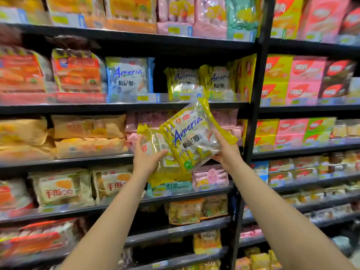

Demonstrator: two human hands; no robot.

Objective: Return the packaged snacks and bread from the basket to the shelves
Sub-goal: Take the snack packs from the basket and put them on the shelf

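Both hands are raised in the middle of the frame, holding a small stack of yellow-edged "Ameria" snack packs point(191, 136) in front of the shelving. The left hand point(145, 156) supports the stack from below and behind, thumb curled over the lower left pack, so its grip is pinching the packs. The right hand point(227, 151) clasps the stack's right edge, fingers wrapped behind the yellow seal; its grip is likewise closed on the packs. The front pack is tilted, its top corner leaning toward the upper right.

Just above the stack, on the shelf point(124, 107) crossing the centre of the frame, stand matching yellow Ameria packs point(198, 84) (two rows side by side), with a blue Ameria pack point(128, 78) to their left. A gap shows between the blue pack and the yellow ones. Orange bread packages point(78, 73) fill the left of that shelf. Pink packets point(211, 175) sit on the shelf just below the held stack, partly hidden by it. At the right of the frame, beyond the black upright point(255, 106), are red, pink and yellow wafer boxes point(292, 80).
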